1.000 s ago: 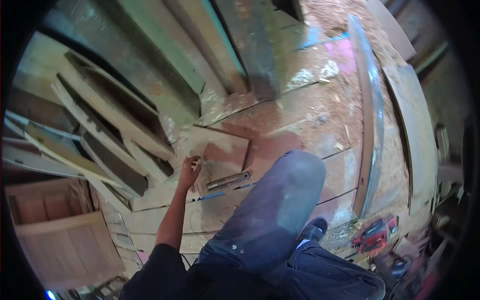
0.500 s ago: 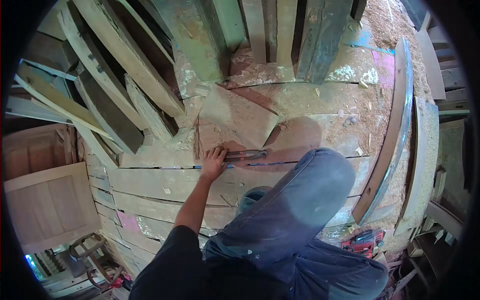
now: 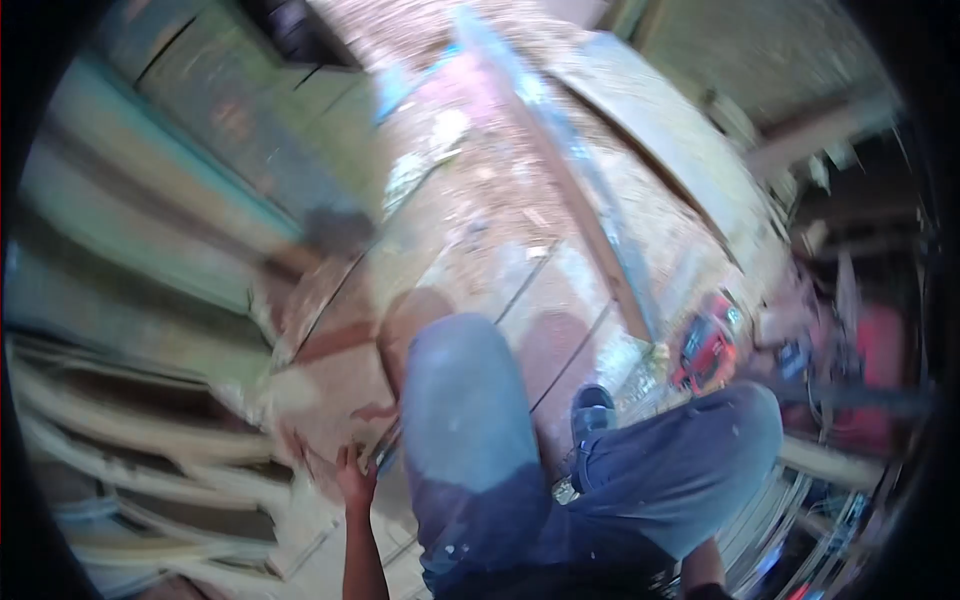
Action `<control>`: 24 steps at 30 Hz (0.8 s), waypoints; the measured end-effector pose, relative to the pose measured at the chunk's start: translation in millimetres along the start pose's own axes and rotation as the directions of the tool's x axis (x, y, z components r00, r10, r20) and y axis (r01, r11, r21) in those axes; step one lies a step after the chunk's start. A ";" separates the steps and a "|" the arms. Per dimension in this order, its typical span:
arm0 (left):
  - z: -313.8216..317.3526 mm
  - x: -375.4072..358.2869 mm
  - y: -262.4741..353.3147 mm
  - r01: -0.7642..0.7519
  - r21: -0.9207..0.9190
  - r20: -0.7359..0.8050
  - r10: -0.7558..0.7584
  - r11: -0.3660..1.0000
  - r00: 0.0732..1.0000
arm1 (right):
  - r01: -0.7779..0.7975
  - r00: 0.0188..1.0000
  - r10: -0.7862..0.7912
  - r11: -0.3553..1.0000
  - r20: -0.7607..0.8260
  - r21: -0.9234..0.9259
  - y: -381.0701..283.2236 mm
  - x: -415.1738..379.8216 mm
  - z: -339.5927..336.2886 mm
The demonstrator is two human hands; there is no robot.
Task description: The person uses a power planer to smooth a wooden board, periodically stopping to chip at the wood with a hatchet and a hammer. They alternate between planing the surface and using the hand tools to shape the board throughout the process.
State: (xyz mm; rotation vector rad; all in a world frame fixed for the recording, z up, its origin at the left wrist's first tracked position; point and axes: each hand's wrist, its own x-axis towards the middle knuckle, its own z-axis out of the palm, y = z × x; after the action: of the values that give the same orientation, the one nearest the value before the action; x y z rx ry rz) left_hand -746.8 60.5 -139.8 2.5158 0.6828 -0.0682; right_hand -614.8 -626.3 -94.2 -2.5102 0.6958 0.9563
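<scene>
My left hand (image 3: 357, 478) is low over the wooden floor, left of my bent knee. Its fingers look apart, with nothing visible between them. Close to its right side, blurred, is a metal tool (image 3: 387, 447), partly hidden by my knee. A flat piece of board (image 3: 330, 395) lies just beyond the hand. At the lower right, part of my right arm (image 3: 703, 565) shows beside my other leg, and the fingers of my right hand are hidden.
Curved timbers (image 3: 140, 440) and thick beams (image 3: 150, 200) stand at the left. A long curved plank (image 3: 570, 180) with a blue edge lies ahead, among wood shavings. A red tool (image 3: 708, 343) sits at the right, past my shoe (image 3: 592, 408). Motion blurs much of the view.
The view has swung to the right. My left hand has come off the tool's handles and its fingers have opened. Part of my right arm has come into view.
</scene>
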 end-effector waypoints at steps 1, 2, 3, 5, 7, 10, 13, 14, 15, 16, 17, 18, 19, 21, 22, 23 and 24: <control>-7.2 13.5 1.9 -0.013 -0.020 0.023 0.013 1.000 1.000 | -0.027 1.000 0.027 0.999 -0.008 0.019 6.9 -13.9 5.4; -11.5 34.1 4.7 -0.037 -0.041 0.054 0.040 0.998 0.998 | -0.062 0.998 0.064 0.997 -0.024 0.046 13.9 -31.7 13.1; -15.7 54.0 9.3 -0.062 -0.025 0.069 0.063 0.998 0.996 | -0.101 0.994 0.104 0.992 -0.038 0.070 21.3 -52.5 21.9; -5.9 99.8 16.0 -0.197 -0.031 0.144 0.199 0.980 0.969 | -0.187 0.979 0.194 0.977 -0.063 0.099 21.5 -91.6 32.7; 6.5 146.0 13.4 -0.243 -0.080 0.100 0.251 0.967 0.963 | -0.284 0.954 0.296 0.945 -0.051 0.164 27.7 -115.7 49.4; 16.4 178.8 41.9 -0.119 -0.089 0.251 0.138 0.989 0.958 | -0.342 0.934 0.358 0.902 -0.011 0.263 76.5 -145.3 98.2; 29.3 175.3 44.5 -0.124 0.060 0.406 0.090 0.990 0.910 | -0.431 0.890 0.455 0.818 0.029 0.382 66.4 -187.5 114.3; 25.7 169.0 46.7 -0.034 0.118 0.413 -0.018 0.992 0.911 | -0.449 0.880 0.473 0.800 0.042 0.397 71.9 -199.3 130.6; 31.4 173.0 35.5 0.034 0.118 0.455 -0.084 0.992 0.887 | -0.401 0.903 0.429 0.836 0.009 0.373 74.8 -205.7 145.3; 26.6 174.9 46.0 0.012 0.121 0.463 -0.067 0.993 0.884 | -0.350 0.923 0.383 0.869 -0.029 0.349 71.1 -212.6 151.4; 21.5 176.1 56.8 0.106 0.051 0.473 -0.117 0.993 0.873 | -0.395 0.909 0.416 0.871 -0.010 0.293 65.6 -218.9 160.2; 19.3 178.4 68.3 0.198 -0.018 0.492 -0.164 0.980 0.855 | -0.415 0.898 0.440 0.855 -0.014 0.311 60.4 -221.2 166.4; 19.4 184.2 70.1 0.171 -0.016 0.511 -0.139 0.985 0.848 | -0.365 0.911 0.408 0.869 -0.066 0.334 53.7 -225.2 170.6; 16.7 203.5 53.6 -0.090 0.137 0.574 -0.005 0.987 0.819 | -0.329 0.910 0.396 0.871 -0.125 0.364 41.9 -227.4 167.1; 13.2 213.8 44.4 -0.218 0.203 0.604 0.053 0.955 0.795 | -0.295 0.899 0.396 0.863 -0.187 0.410 37.4 -224.9 157.4; 10.3 225.0 36.5 -0.344 0.263 0.635 0.106 0.901 0.765 | -0.257 0.884 0.397 0.854 -0.248 0.452 33.6 -222.0 146.8; 10.3 235.5 29.9 -0.463 0.315 0.668 0.153 0.829 0.728 | -0.204 0.840 0.403 0.855 -0.363 0.477 32.3 -218.6 133.6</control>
State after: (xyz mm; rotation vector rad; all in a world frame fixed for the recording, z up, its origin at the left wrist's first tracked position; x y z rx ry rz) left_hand -526.2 140.9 -176.8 2.7562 -0.0719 -1.0067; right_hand -843.3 -518.0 -41.9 -2.2623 1.3344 0.2381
